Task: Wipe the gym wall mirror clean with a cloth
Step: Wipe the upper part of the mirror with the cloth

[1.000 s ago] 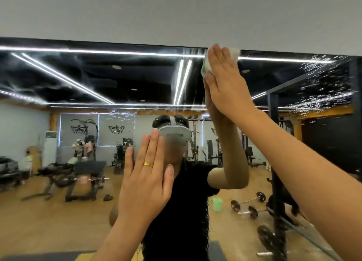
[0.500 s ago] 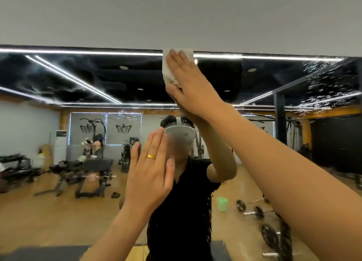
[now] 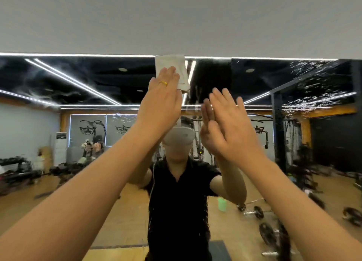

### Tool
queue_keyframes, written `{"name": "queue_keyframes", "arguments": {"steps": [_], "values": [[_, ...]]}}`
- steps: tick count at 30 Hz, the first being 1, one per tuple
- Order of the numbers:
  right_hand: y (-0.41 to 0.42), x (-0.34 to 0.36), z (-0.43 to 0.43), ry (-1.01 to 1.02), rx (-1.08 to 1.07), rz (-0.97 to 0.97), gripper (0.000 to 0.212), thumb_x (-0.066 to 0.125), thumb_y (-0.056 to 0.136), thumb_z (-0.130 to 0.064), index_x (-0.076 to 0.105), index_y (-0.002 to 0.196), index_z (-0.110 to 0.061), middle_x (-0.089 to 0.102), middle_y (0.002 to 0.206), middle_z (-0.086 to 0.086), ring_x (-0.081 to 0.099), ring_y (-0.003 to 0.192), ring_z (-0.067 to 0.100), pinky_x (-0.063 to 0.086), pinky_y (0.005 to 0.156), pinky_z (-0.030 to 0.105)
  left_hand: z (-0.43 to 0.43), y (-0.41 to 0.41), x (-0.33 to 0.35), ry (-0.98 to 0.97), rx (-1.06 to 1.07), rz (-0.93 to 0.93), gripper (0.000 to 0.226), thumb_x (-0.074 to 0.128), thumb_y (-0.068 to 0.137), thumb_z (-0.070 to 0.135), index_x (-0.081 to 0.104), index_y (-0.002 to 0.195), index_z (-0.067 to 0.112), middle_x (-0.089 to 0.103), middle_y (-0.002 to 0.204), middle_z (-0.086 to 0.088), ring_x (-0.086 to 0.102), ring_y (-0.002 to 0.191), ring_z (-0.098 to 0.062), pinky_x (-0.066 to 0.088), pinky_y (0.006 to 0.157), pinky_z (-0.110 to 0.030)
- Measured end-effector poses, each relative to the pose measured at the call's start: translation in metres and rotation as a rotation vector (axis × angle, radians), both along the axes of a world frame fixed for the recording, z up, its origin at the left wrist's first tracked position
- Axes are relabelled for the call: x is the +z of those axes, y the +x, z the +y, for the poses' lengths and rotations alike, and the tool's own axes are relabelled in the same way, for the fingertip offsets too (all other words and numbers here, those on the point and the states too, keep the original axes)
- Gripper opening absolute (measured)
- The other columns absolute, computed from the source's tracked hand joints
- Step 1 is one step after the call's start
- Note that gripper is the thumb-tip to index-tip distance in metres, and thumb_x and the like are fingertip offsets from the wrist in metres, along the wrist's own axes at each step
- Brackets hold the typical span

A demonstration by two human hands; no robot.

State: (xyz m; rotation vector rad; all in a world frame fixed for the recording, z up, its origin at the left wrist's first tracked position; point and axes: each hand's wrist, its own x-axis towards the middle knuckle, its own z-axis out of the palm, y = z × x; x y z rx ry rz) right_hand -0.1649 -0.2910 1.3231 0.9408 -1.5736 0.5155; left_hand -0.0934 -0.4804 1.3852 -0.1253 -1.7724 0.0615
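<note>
The left hand presses the cloth flat-fingered at the mirror top; the right hand is spread just beside it. Droplets well right of both seem unwiped, so much is left.

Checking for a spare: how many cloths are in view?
1. A white cloth sits at the top edge of the mirror, pressed under the straight fingers of the left hand. The right hand holds none; others may lie outside the view.

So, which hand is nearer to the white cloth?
Left. The left hand presses the cloth against the mirror; the right hand is apart, below and right of it.
</note>
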Motion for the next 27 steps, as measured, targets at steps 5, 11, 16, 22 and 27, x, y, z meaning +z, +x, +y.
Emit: {"name": "queue_keyframes", "arguments": {"steps": [5,11,16,22,27], "values": [[-0.041,-0.078,0.043,0.009,-0.113,0.012,0.063,0.042,0.104,-0.034,0.029,0.161,-0.01,0.02,0.17,0.004,0.009,0.159,0.014,0.004,0.13,0.041,0.011,-0.012,0.025,0.069,0.0,0.044,0.028,0.049,0.105,0.021,0.056,0.123,0.0,0.046,0.138,-0.026,0.047,0.126,-0.047,0.044,0.105,-0.056],[-0.065,-0.09,0.043,0.043,-0.209,0.084,0.065,0.038,0.104,-0.037,0.026,0.162,-0.01,0.014,0.172,0.005,0.013,0.159,0.021,0.015,0.128,0.051,0.022,-0.039,0.028,0.06,0.106,0.173,0.061,0.021,0.111,0.034,0.012,0.164,0.004,0.002,0.173,-0.016,0.0,0.16,-0.029,0.001,0.13,-0.045],[-0.072,-0.093,0.044,0.039,-0.214,0.104,0.064,0.039,0.104,-0.036,0.026,0.162,-0.01,0.016,0.172,0.004,0.013,0.159,0.02,0.016,0.128,0.051,0.045,-0.059,0.023,-0.083,0.114,0.155,0.058,0.024,0.111,0.027,0.015,0.164,0.006,0.01,0.172,-0.014,0.007,0.16,-0.029,0.004,0.129,-0.045],[-0.075,-0.091,0.043,0.022,-0.205,0.137,0.063,0.039,0.104,-0.034,0.028,0.161,-0.009,0.018,0.171,0.005,0.016,0.159,0.021,0.017,0.128,0.05,0.048,-0.068,0.008,-0.339,0.144,0.096,0.055,0.034,0.111,0.024,0.024,0.162,0.005,0.021,0.17,-0.014,0.018,0.158,-0.029,0.016,0.126,-0.046],[-0.074,-0.093,0.041,0.036,-0.219,0.122,0.064,0.038,0.105,-0.035,0.022,0.163,-0.011,0.013,0.172,0.004,0.011,0.159,0.019,0.011,0.129,0.047,0.015,-0.04,0.024,-0.156,0.064,0.057,0.057,0.028,0.112,0.018,0.01,0.166,0.014,0.003,0.174,-0.005,-0.002,0.16,-0.018,0.0,0.128,-0.039]]}}
